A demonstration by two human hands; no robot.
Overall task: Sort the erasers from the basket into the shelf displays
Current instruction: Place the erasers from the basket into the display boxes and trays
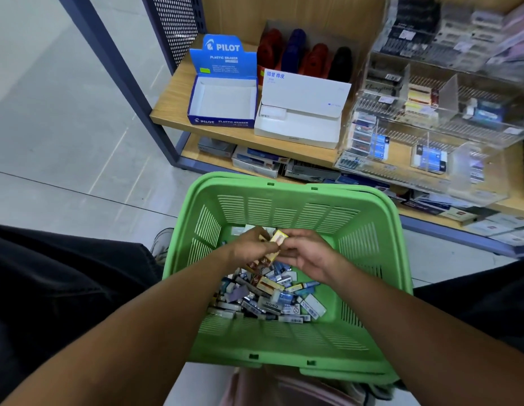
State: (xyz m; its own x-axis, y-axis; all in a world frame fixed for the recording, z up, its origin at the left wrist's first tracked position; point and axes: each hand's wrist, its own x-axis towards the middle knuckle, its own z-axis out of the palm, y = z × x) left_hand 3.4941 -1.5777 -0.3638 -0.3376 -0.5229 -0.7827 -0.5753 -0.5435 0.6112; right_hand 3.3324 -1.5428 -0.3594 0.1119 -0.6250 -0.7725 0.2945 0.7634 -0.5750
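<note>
1. A small yellow-sleeved rectangular eraser [279,237] sits tilted between both hands, raised above the heap in the basket. More yellow and brown-red sleeved pieces [262,260] show just below the fingers; whose grasp they are in cannot be told.
2. Left hand [250,244] has its fingers curled in on the yellow eraser from one side; right hand [306,253] pinches it from the other. Probably matching pieces are being gathered into one batch before carrying.
3. Directly beneath the grip: loose pile of mixed erasers [272,297] in blue, white, grey and yellow paper sleeves, one marked MONO, covering the floor of the green slotted plastic basket [372,250].
4. Beyond the grip, on the wooden shelf [172,104]: blue cardboard PILOT display box [222,98], open and empty inside; beside it a white cardboard display box [298,118] nearly empty.
5. Further right of the grip, clear acrylic tiered display [430,112] with partly stocked compartments. Most sorting appears undone.
</note>
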